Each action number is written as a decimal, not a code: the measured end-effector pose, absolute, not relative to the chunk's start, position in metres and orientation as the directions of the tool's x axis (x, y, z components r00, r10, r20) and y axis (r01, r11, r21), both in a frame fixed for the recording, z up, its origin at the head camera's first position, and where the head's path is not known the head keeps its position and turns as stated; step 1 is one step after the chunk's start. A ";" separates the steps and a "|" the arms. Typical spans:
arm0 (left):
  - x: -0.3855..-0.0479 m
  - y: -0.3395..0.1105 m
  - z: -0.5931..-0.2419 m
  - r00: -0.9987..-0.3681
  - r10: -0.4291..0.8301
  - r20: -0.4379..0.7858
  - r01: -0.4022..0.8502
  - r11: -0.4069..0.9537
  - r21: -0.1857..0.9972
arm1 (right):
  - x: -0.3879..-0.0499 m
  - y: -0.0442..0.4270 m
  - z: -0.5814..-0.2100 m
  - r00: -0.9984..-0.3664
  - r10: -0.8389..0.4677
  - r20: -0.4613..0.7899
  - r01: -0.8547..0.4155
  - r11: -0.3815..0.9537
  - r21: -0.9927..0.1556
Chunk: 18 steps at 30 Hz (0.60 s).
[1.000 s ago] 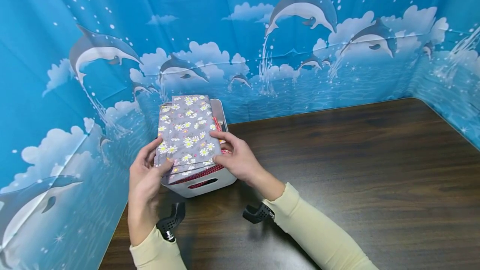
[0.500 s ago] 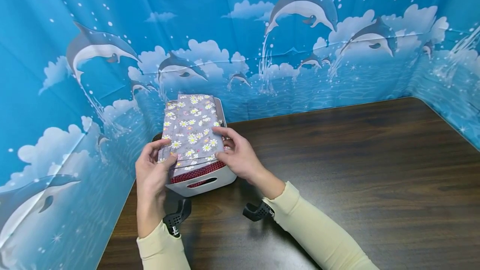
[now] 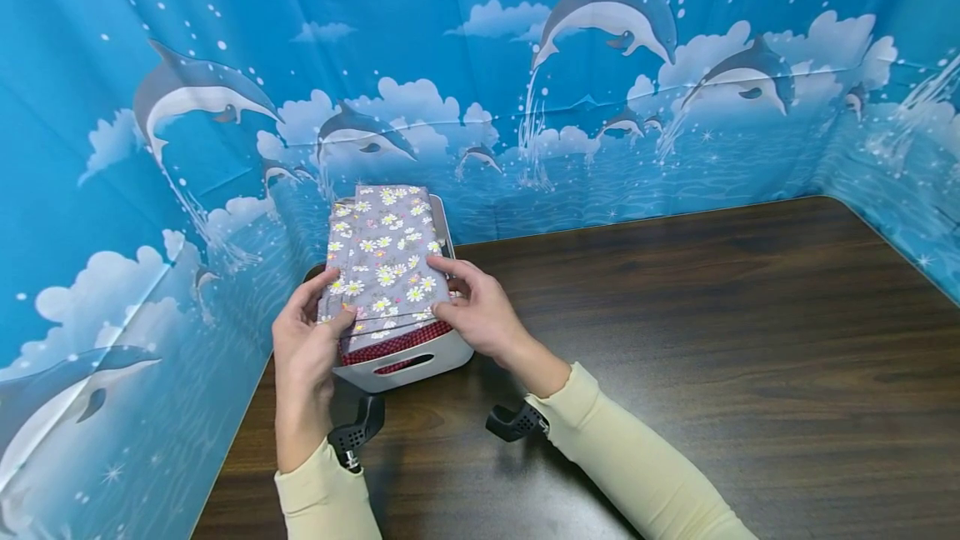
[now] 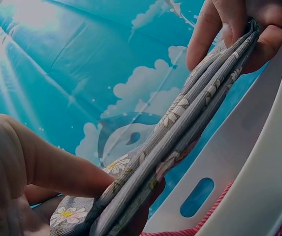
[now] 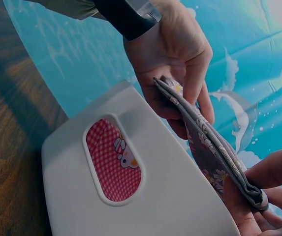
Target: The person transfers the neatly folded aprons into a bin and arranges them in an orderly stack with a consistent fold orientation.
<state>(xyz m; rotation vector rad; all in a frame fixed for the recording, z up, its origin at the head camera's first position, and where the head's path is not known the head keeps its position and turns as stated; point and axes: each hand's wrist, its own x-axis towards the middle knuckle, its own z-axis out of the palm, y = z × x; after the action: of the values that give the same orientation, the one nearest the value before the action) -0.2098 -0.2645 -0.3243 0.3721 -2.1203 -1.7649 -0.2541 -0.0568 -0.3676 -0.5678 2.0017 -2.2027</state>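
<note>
A folded grey cloth (image 3: 386, 257) with a daisy print lies level over a white plastic bin (image 3: 442, 357). At its left edge my left hand (image 3: 307, 340) pinches it, thumb on top and fingers beneath. My right hand (image 3: 480, 307) grips the opposite edge in the same way. Several stacked layers of the cloth (image 4: 180, 123) show in the left wrist view, held above the bin's rim. Inside the bin is red checked cloth (image 5: 113, 167), seen through the handle slot in the right wrist view, with a small white cartoon figure on it. The rest of the bin's contents is mostly hidden.
The bin stands on a dark wooden table (image 3: 675, 340), near its far left corner. A blue curtain (image 3: 480, 40) printed with dolphins and clouds hangs close behind and to the left. Black wrist mounts (image 3: 513, 423) stick out below both hands.
Over the last second the daisy cloth has shifted slightly right over the bin, with my left hand moving right along with it. Between half a second ago and now it hardly moves.
</note>
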 end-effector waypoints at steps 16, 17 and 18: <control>-0.205 -0.267 -0.318 -0.903 -0.422 0.081 0.013 0.161 0.987 | -0.252 -0.054 -0.364 -0.921 -0.324 0.217 -0.187 -0.119 -0.975; -0.205 -0.267 -0.318 -0.902 -0.424 0.080 0.013 0.159 0.987 | -0.252 -0.054 -0.364 -0.921 -0.325 0.213 -0.184 -0.118 -0.976; -0.205 -0.267 -0.318 -0.902 -0.424 0.081 0.014 0.159 0.987 | -0.252 -0.054 -0.364 -0.922 -0.327 0.209 -0.179 -0.119 -0.977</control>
<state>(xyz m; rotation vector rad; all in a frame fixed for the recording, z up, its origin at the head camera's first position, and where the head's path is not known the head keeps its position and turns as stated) -0.2048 -0.2667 -0.3182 0.3922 -2.1035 -1.7980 -0.2521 -0.0539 -0.3645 -0.5818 2.0136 -2.2009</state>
